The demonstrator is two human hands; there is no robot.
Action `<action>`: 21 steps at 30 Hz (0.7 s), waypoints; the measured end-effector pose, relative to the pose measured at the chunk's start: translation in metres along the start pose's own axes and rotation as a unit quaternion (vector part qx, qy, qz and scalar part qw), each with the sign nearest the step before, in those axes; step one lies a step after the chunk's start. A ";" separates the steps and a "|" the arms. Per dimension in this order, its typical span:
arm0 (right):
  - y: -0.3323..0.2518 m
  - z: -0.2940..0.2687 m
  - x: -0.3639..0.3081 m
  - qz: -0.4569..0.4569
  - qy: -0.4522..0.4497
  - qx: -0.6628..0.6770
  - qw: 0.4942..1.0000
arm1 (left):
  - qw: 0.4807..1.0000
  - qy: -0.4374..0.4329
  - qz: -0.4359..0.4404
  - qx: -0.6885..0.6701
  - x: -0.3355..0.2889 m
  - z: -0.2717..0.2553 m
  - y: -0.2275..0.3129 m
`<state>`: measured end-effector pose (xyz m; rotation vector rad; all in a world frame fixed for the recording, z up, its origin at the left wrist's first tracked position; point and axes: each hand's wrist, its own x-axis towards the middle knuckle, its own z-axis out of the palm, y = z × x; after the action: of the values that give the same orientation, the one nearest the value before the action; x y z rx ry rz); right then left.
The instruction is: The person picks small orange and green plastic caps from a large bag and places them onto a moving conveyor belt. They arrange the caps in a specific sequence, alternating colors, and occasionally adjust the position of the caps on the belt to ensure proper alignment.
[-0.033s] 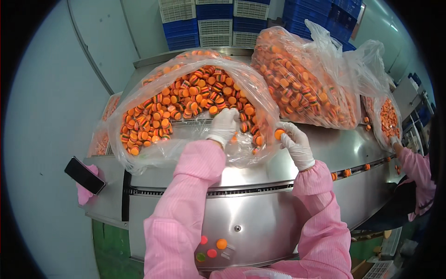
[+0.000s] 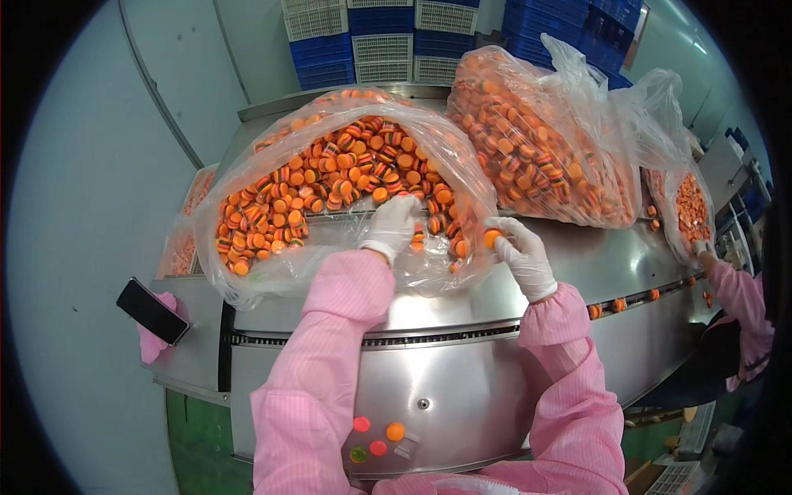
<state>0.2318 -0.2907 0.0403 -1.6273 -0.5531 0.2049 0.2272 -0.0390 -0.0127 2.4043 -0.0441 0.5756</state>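
A large clear plastic bag (image 2: 247,293) lies open on the steel table, full of layered burger-shaped gummy candies (image 2: 289,198) in orange, red, green and dark. My left hand (image 2: 391,227), in a white glove, reaches into the bag's mouth at the near edge of the pile. Its fingers are curled, and whatever they grip is hidden. Just outside the bag's right edge, my right hand (image 2: 528,262), gloved too, pinches one burger gummy (image 2: 492,238) between thumb and fingers.
A narrow conveyor slot (image 2: 445,334) crosses the steel table, with spaced gummies (image 2: 619,305) at right. Another full bag (image 2: 536,148) stands behind. A co-worker's pink sleeve (image 2: 734,297) is far right. A phone (image 2: 153,311) lies left; loose coloured pieces (image 2: 378,447) lie near me.
My left hand has drawn slightly left, baring a gummy beside it. The gummy in my right hand has turned and shifted a little left. Gummies on the conveyor have moved slightly right.
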 end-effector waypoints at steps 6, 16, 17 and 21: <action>0.007 0.052 0.035 0.067 -0.076 -0.112 0.989 | 0.986 -0.162 0.021 -0.022 -0.075 -0.025 0.004; 0.065 0.091 0.068 0.235 -0.081 -0.003 0.969 | 0.989 -0.135 0.057 0.022 -0.122 -0.017 0.014; 0.065 0.088 0.071 0.245 -0.081 0.000 0.966 | 0.989 -0.140 0.048 0.008 -0.120 -0.018 0.013; 0.059 0.094 0.074 0.263 -0.096 0.038 0.959 | 0.994 -0.103 0.040 -0.002 -0.117 -0.013 -0.005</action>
<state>0.2676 -0.1760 -0.0163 -1.6613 -0.2412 0.7747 0.1176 -0.0409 -0.0555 2.4584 -0.2310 0.3613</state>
